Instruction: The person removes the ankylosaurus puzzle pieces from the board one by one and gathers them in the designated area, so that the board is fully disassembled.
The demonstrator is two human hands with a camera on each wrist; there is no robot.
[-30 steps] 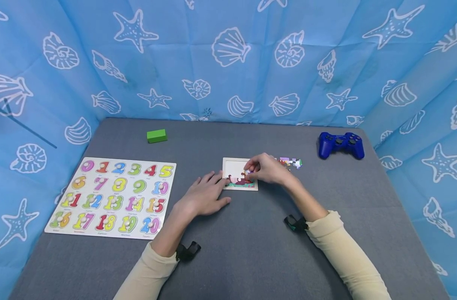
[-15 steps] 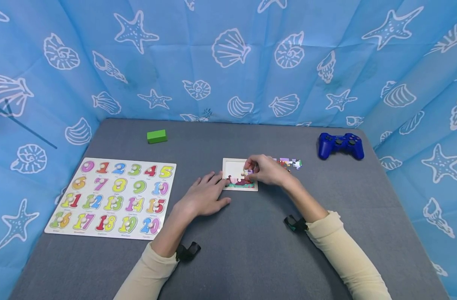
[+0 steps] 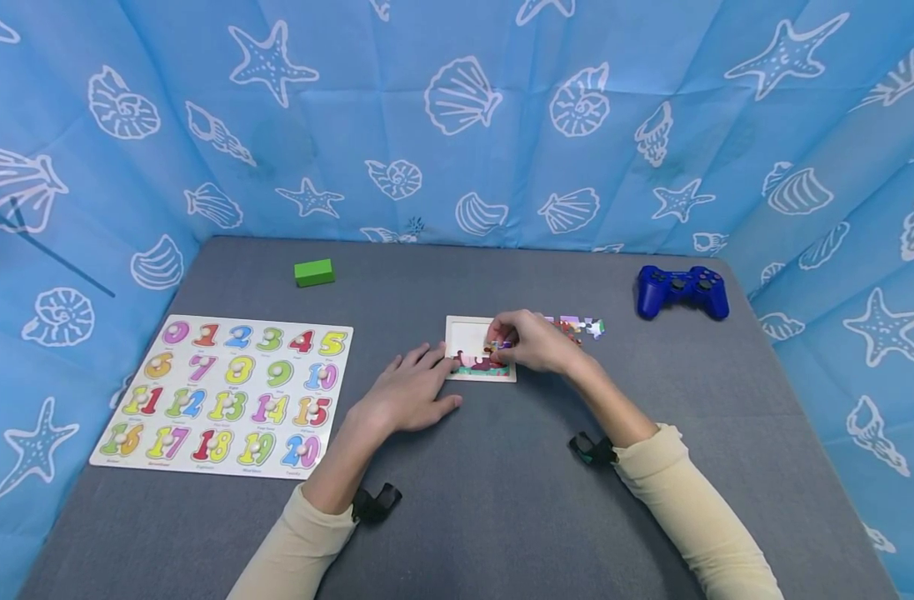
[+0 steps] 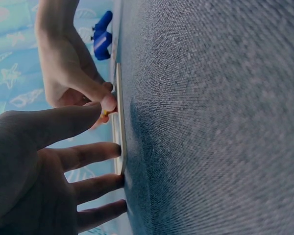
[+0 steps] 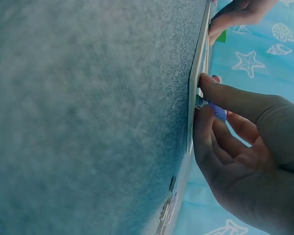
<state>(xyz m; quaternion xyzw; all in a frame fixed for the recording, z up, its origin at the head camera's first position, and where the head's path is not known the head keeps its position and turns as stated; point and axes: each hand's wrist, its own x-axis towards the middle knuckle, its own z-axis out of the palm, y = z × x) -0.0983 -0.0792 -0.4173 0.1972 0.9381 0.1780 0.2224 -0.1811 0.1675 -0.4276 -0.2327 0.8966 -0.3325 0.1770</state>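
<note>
A small jigsaw tray (image 3: pixel 467 327) with a pale wooden rim lies mid-table, its lower part filled with joined pieces (image 3: pixel 477 363). My right hand (image 3: pixel 535 340) pinches a colourful puzzle piece (image 5: pixel 217 111) between thumb and fingers over the tray's right side. In the right wrist view the piece stands tilted, with its lower edge at the tray. My left hand (image 3: pixel 412 390) has its fingers spread, fingertips on the tray's left edge and the table beside it. Just right of the tray are loose puzzle pieces (image 3: pixel 591 327), partly hidden behind my right hand.
A number peg board (image 3: pixel 220 396) lies at the left. Toward the back are a green block (image 3: pixel 314 272) and, at the right, a blue game controller (image 3: pixel 681 292). A blue curtain (image 3: pixel 457 125) with shells and starfish rises behind the grey table (image 3: pixel 486 500).
The puzzle piece has turned and tilted a little in my right fingers, staying over the same part of the tray. My left hand has kept its place.
</note>
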